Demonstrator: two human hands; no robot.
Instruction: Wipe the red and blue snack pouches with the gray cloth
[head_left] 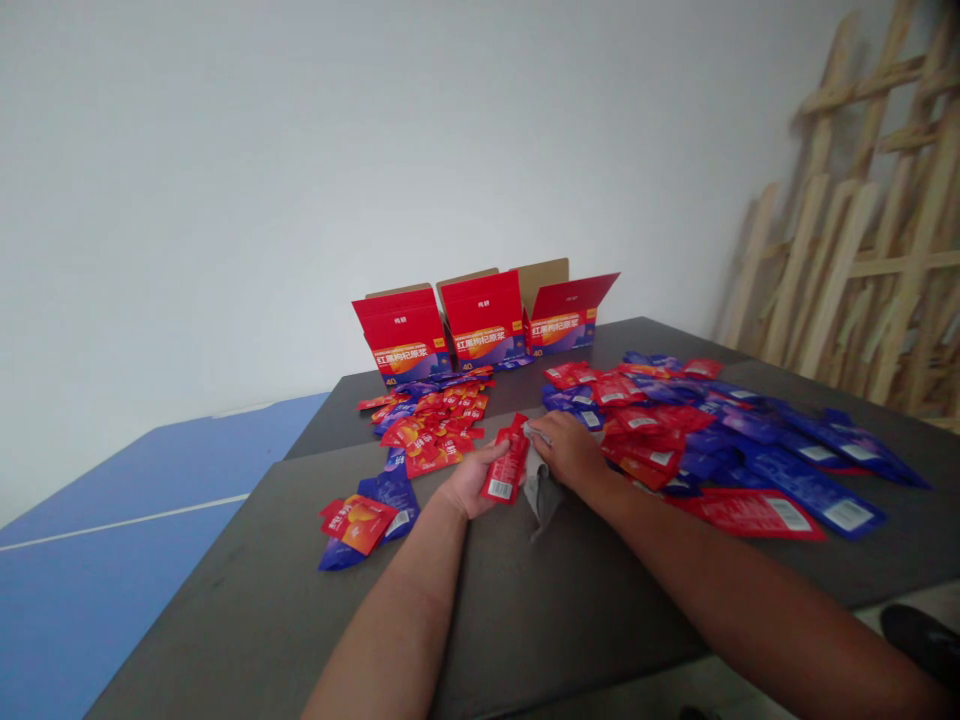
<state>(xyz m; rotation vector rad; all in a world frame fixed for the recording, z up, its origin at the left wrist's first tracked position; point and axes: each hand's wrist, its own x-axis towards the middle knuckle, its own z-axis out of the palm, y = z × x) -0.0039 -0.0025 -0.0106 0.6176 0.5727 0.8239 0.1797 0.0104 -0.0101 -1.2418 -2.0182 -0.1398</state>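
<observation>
A small red pouch with a white label is gripped in my left hand, its narrow spout end pointing away from me. Close beside it, my right hand is closed on a crumpled grey cloth, which hangs down toward the table and meets the pouch's edge. A large loose heap of red and blue pouches lies just right of my right hand. Beyond my left hand is another group of red and blue pouches. Nearer on the left, a red pouch lies over blue ones.
Three open red cartons stand in a row at the back of the dark table, flaps raised. A blue table with a white line adjoins on the left. Wooden slatted frames lean against the wall at right.
</observation>
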